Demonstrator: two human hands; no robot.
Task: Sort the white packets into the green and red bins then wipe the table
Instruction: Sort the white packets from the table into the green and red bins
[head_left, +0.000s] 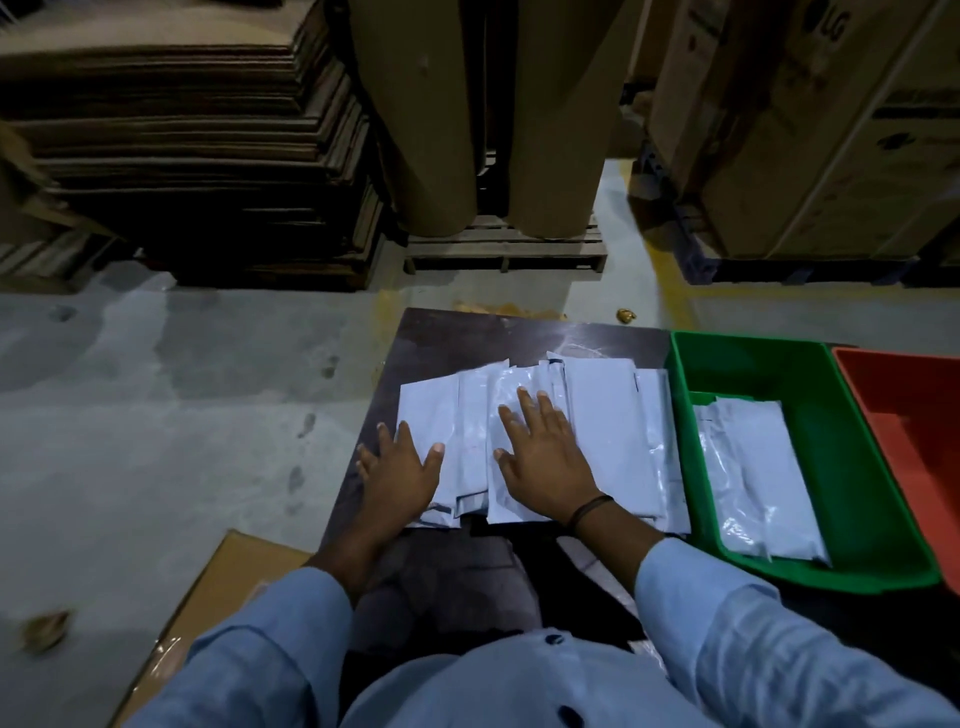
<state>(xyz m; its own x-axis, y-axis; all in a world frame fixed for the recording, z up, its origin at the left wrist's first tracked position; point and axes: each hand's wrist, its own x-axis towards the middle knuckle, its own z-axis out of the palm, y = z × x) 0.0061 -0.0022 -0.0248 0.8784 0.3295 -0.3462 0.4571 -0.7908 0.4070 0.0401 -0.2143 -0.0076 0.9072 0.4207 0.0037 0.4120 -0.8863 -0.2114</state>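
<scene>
White packets (613, 415) lie overlapped on the dark table (447, 338). Left hand (397, 467) and right hand (545, 457) press flat on them, fingers spread. More packets (753, 467) sit in the green bin (727, 364); red bin (909, 405) far right.

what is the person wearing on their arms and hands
Light blue long sleeves cover both arms: left sleeve, right sleeve. The left hand and right hand are bare, without gloves. A thin dark band circles the right wrist; none shows on the left.
</scene>
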